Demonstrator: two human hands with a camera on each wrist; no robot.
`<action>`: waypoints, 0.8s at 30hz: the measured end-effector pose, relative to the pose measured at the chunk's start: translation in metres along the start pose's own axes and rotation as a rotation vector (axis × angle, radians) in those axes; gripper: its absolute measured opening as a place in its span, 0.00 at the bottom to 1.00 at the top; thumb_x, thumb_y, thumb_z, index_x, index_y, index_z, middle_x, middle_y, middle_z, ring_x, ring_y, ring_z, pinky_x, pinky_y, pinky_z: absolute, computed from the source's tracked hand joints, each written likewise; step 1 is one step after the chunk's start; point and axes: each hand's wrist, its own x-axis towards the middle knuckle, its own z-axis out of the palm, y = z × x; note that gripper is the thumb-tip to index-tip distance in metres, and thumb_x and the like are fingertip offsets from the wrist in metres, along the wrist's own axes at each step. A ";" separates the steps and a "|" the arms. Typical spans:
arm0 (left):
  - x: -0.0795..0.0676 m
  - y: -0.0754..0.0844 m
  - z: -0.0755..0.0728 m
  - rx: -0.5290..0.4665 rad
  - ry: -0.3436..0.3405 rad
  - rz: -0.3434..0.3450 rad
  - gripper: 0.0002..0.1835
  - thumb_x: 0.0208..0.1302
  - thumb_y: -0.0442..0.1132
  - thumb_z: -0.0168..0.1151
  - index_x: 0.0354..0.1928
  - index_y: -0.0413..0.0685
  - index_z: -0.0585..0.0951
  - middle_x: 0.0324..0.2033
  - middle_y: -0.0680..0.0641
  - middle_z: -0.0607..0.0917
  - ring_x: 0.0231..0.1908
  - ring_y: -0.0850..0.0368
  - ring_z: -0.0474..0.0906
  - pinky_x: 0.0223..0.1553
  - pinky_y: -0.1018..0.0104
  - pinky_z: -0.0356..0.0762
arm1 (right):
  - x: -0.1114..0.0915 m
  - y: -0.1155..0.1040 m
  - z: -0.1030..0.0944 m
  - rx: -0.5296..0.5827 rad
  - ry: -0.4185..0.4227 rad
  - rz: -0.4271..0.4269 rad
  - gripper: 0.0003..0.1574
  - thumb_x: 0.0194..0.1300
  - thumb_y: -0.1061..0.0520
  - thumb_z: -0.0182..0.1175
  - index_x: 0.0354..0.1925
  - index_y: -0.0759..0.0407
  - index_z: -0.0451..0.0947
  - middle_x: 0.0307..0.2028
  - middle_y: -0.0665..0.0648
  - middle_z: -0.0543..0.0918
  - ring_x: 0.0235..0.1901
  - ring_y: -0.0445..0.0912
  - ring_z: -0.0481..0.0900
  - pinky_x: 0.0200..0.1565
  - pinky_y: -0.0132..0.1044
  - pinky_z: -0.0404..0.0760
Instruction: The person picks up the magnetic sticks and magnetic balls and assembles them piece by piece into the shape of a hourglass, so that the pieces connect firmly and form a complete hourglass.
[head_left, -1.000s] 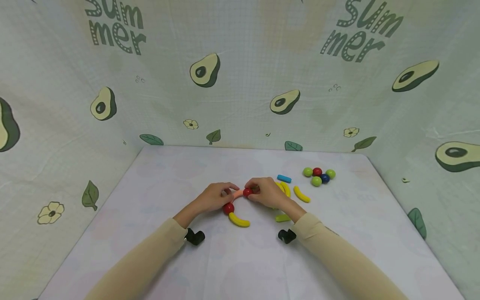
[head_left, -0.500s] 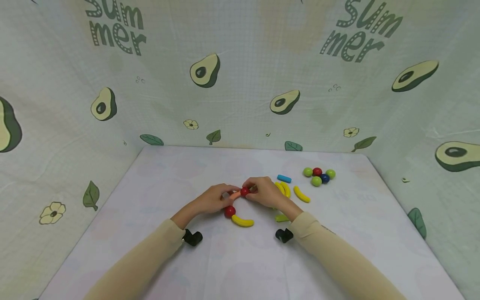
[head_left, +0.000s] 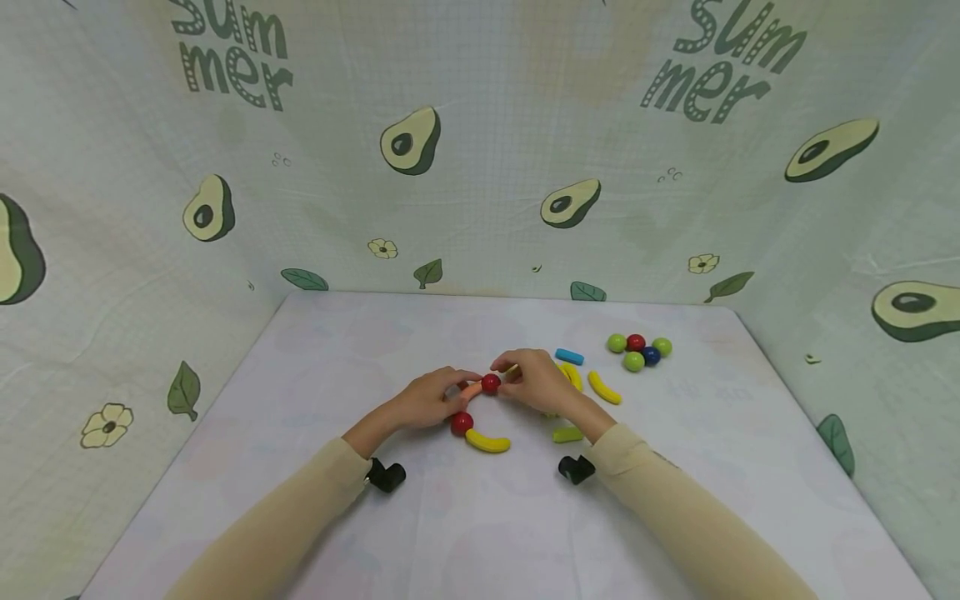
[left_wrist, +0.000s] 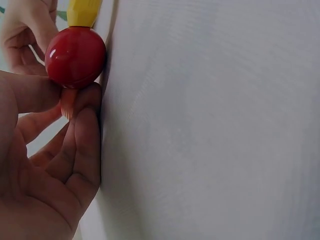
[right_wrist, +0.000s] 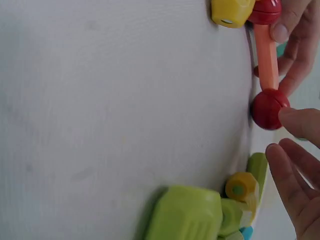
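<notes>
Pale tabletop (head_left: 360, 333) underneath, L hand (head_left: 431, 398) pinching curved orange plastic-looking rod (right_wrist: 266, 55), R hand (head_left: 538, 379) w/ fingers parted by glossy red ball (head_left: 491, 383), best keep rod dead steady.

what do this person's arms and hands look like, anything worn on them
Both arms wear plain, long beige sleeves, the left sleeve and right sleeve each ending near the wrist. The right one bears a thin dark mark. A small black device juts out at the left wrist and another at the right. The left hand and right hand are ungloved.
</notes>
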 end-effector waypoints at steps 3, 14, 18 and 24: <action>0.000 0.001 0.000 0.004 -0.007 -0.019 0.25 0.78 0.40 0.62 0.74 0.62 0.76 0.55 0.52 0.83 0.43 0.57 0.75 0.47 0.59 0.77 | -0.006 0.004 -0.012 -0.015 0.024 0.005 0.20 0.69 0.61 0.72 0.58 0.60 0.85 0.53 0.57 0.88 0.46 0.49 0.85 0.49 0.41 0.89; -0.001 0.005 0.000 0.014 -0.017 -0.044 0.26 0.78 0.41 0.61 0.75 0.62 0.75 0.57 0.52 0.82 0.45 0.57 0.75 0.50 0.58 0.79 | -0.048 0.040 -0.060 -0.177 0.143 0.049 0.19 0.67 0.64 0.72 0.56 0.64 0.85 0.52 0.63 0.87 0.47 0.57 0.83 0.48 0.49 0.88; -0.001 0.006 0.000 0.016 -0.021 -0.048 0.26 0.78 0.41 0.61 0.74 0.63 0.75 0.57 0.52 0.82 0.45 0.58 0.75 0.50 0.59 0.79 | -0.063 0.058 -0.072 -0.223 0.176 0.069 0.18 0.66 0.65 0.71 0.54 0.65 0.86 0.50 0.64 0.88 0.45 0.57 0.84 0.46 0.50 0.88; -0.001 0.006 0.000 0.022 -0.022 -0.045 0.26 0.78 0.40 0.61 0.75 0.62 0.74 0.57 0.52 0.82 0.44 0.57 0.75 0.49 0.59 0.79 | -0.079 0.075 -0.078 -0.258 0.177 0.104 0.18 0.64 0.63 0.74 0.52 0.65 0.86 0.48 0.62 0.88 0.42 0.55 0.84 0.43 0.48 0.87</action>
